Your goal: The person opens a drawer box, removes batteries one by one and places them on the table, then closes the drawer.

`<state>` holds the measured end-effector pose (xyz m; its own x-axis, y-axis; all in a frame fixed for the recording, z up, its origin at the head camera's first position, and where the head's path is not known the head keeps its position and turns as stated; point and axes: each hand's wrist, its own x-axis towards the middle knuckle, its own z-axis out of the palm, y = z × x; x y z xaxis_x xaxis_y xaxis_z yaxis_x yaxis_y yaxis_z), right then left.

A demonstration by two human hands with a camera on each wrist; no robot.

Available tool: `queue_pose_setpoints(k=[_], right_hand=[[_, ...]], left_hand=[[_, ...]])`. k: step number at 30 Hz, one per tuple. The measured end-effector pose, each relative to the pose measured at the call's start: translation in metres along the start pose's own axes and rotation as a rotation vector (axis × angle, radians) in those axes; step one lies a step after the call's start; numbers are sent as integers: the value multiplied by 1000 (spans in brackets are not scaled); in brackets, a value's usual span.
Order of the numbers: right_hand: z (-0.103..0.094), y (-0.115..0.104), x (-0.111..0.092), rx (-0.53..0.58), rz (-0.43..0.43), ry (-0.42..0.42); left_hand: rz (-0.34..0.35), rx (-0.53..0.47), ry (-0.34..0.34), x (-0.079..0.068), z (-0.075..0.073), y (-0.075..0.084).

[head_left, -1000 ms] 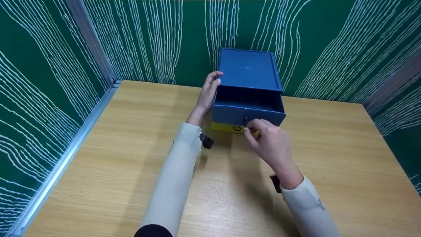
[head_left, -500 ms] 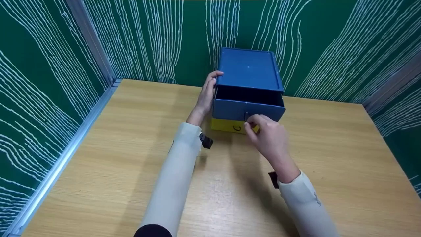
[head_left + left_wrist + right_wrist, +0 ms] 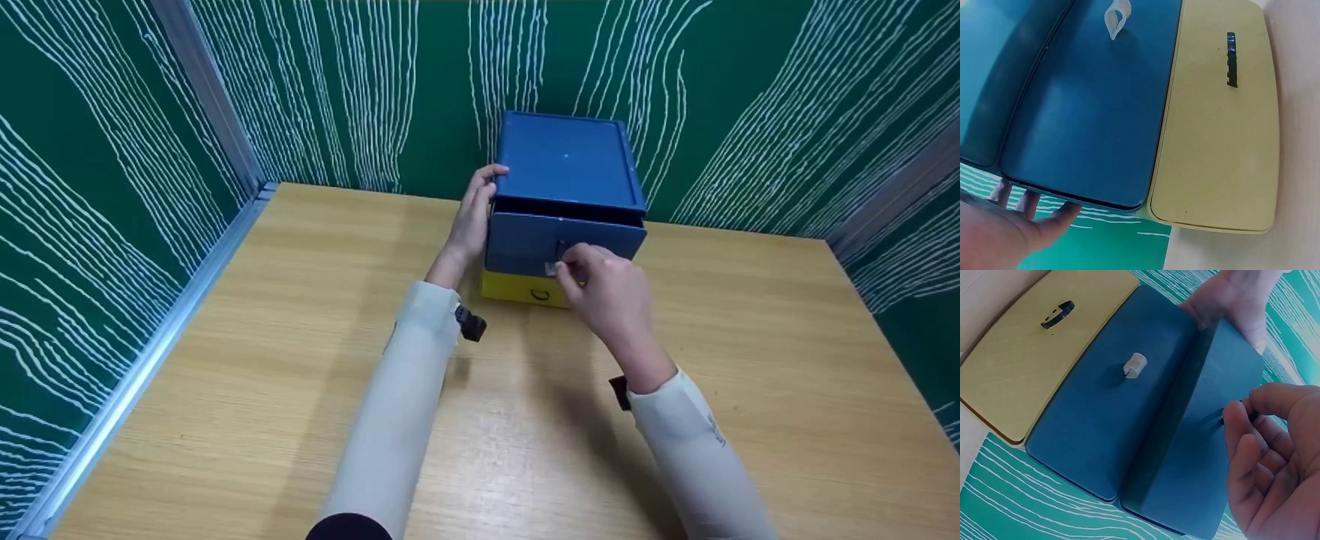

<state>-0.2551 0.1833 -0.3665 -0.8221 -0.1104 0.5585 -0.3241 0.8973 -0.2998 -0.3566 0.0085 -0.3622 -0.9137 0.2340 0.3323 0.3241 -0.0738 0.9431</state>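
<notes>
A small desktop drawer cabinet with a blue top stands at the back of the table. Its top blue drawer sticks out slightly, leaving a narrow dark gap under the cabinet's top edge. My right hand pinches that drawer's small dark handle between thumb and index finger, which mostly hide it. Against the cabinet's left side rests my left hand, fingers extended along the wall in the left wrist view. Below is a blue middle drawer with a white loop handle, then a yellow bottom drawer with a black handle.
The wooden table spreads in front and to both sides of the cabinet. Directly behind rises a green wall with white wavy lines. A metal frame rail runs along the left edge.
My right hand has pushed the top drawer inward, away from me, so its opening has narrowed from wide to a thin gap. My left hand has stayed at the cabinet's side.
</notes>
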Motion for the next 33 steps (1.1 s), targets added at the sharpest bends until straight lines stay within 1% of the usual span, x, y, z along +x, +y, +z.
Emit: queue_pose_setpoints(k=[4, 11, 20, 24, 33], right_hand=[[3, 1, 4, 2, 23, 0], [7, 4, 9, -2, 27, 28], [10, 7, 16, 9, 76, 8], [12, 8, 18, 16, 85, 5], [14, 10, 21, 37, 100, 0]], left_hand=[[4, -8, 6, 0, 0, -1], [1, -41, 20, 0, 1, -1], [-37, -31, 23, 0, 3, 1], [-36, -16, 27, 0, 3, 1], [-28, -19, 23, 0, 3, 0]])
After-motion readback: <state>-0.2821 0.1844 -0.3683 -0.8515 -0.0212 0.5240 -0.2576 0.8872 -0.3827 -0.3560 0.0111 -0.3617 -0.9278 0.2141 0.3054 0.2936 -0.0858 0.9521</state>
